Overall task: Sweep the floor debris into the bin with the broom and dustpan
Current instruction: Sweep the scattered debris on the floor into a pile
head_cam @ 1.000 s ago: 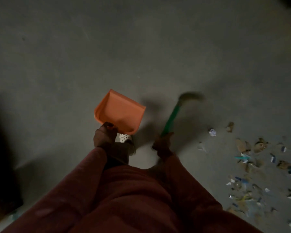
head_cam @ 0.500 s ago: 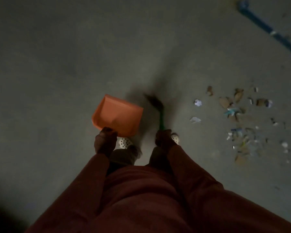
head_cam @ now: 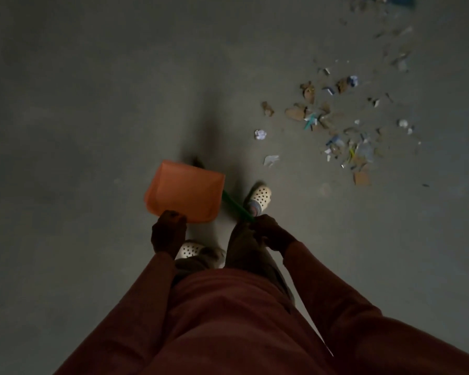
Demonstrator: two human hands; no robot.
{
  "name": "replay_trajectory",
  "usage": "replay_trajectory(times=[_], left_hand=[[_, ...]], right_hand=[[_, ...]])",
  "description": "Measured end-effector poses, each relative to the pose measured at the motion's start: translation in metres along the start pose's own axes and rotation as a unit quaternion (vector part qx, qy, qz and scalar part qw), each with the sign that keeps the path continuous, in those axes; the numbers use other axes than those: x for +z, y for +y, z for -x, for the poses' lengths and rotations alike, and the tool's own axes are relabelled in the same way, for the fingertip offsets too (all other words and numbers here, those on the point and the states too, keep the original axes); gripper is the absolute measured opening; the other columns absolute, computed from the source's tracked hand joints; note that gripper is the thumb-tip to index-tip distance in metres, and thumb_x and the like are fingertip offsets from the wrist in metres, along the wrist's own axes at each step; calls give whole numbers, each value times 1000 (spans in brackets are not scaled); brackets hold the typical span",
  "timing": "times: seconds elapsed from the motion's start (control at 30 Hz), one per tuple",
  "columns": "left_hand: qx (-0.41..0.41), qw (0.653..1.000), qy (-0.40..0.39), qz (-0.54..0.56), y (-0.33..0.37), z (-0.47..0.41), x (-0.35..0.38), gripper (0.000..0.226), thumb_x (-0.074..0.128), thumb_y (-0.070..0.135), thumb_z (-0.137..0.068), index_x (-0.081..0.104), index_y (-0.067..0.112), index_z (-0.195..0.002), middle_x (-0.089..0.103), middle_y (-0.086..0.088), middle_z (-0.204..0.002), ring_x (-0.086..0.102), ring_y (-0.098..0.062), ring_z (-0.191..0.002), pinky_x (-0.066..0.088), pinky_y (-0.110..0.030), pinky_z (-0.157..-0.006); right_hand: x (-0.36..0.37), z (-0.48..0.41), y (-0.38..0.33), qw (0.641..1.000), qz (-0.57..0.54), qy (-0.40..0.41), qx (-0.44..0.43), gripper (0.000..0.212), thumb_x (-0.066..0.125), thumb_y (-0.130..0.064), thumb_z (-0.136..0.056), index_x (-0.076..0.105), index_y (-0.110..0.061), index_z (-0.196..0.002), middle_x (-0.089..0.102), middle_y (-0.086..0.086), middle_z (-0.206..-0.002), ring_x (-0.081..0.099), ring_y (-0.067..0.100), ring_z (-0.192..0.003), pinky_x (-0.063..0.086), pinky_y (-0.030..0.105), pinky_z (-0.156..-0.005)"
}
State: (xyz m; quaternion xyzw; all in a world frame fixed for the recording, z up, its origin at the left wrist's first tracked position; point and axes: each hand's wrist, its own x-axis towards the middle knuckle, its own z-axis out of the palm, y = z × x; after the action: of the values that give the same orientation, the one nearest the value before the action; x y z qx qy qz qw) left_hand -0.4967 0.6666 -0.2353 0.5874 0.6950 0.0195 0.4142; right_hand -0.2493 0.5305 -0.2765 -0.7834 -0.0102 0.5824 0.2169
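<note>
Dimly lit from above, a person in dark red sleeves stands on a grey floor (head_cam: 79,117). Take the middle of the frame as the hub of the dial.

The left hand (head_cam: 169,234) sits at about 7 o'clock, near the hub. Its fingers are clenched on the near edge of an orange dustpan (head_cam: 184,194), and any handle is hidden under the fist. The pan reaches from that hand toward 12 o'clock with its hollow side up. I cannot tell whether it touches the floor.

The right hand (head_cam: 268,234) is at about 5 o'clock, closed round the green handle of the broom (head_cam: 234,205). The handle slants from this hand toward 10 o'clock and passes behind the dustpan. A dark, blurred bit of the broom head (head_cam: 198,161) shows just past the pan's far edge.

The debris (head_cam: 336,125) lies scattered at 1 to 2 o'clock, well apart from both pan and broom. It is a mix of brown scraps, bits of paper and small coloured pieces. Nearest the person are a crumpled white ball (head_cam: 260,134) and a flat white scrap (head_cam: 270,160), and a cardboard piece (head_cam: 362,177) marks the near edge of the patch.

One white perforated clog (head_cam: 260,196) is planted just beside the broom handle, at 12 o'clock from the right hand. The other clog (head_cam: 190,249) peeks out at 4 o'clock from the left hand.
</note>
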Motion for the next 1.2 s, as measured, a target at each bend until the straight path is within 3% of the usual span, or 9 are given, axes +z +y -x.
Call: replay_trajectory(times=[0.13,0.27,0.33,0.43,0.5,0.57,0.73,0.97,1.2], left_hand=[[7,1000,-20,-22,27,-5,17,24,67,36,-91,68,18,-108,69,-14,-113,64,-35,-102,51,-38,-85],[-6,998,-41,-46,48,-3,42,21,67,34,-91,68,20,-106,68,-13,-114,63,-35,-103,50,-37,-86],[-12,997,-48,-63,60,-1,55,20,67,35,-90,69,21,-104,70,-12,-112,64,-35,-102,50,-37,-84],[-18,996,-58,-71,81,0,74,21,67,38,-90,68,22,-103,71,-10,-108,65,-34,-101,46,-33,-78],[-26,994,-60,-85,98,-2,88,25,67,41,-90,67,22,-107,69,-11,-111,64,-34,-101,48,-35,-82],[-29,993,-62,-100,116,-6,103,28,67,41,-91,67,21,-111,68,-13,-115,63,-35,-103,50,-38,-86],[-29,993,-42,-103,170,-18,144,26,68,39,-93,68,18,-109,70,-14,-111,64,-36,-101,46,-33,-78],[-27,995,-18,-89,248,-37,172,19,67,42,-91,66,25,-102,66,0,-86,64,-27,-89,44,-30,-75],[-18,996,-3,-83,299,-50,160,9,66,36,-90,61,30,-94,68,-5,-92,63,-31,-89,44,-32,-75]], right_hand=[[-4,-16,23,992,-68,70,82,37,63,-36,-88,63,-4,-107,65,14,-95,64,27,-80,47,34,-65],[-32,-11,15,988,-120,46,82,34,59,-15,-96,58,3,-125,63,14,-109,65,25,-86,45,27,-60],[-52,-25,17,984,-133,81,91,34,63,-16,-95,58,4,-121,65,19,-111,66,30,-96,44,26,-60],[-84,-51,14,970,-174,147,87,38,72,-20,-86,55,-1,-114,63,12,-92,63,23,-78,46,26,-57],[-111,-76,11,967,-182,152,92,47,75,-28,-76,54,-5,-110,65,14,-92,65,27,-79,55,36,-62],[-143,-108,12,968,-180,152,91,49,72,-34,-69,52,-10,-107,67,21,-101,65,30,-78,58,47,-70],[-232,-127,-41,971,-186,141,59,36,69,-25,-87,45,-15,-111,62,22,-110,60,28,-70,49,31,-47],[-273,-131,-112,959,-232,161,-10,43,65,-21,-91,32,-42,-109,66,22,-106,64,29,-67,54,34,-50],[-254,-68,-119,991,-102,67,-52,39,58,-18,-96,44,-23,-132,65,13,-107,65,25,-78,59,34,-61]])
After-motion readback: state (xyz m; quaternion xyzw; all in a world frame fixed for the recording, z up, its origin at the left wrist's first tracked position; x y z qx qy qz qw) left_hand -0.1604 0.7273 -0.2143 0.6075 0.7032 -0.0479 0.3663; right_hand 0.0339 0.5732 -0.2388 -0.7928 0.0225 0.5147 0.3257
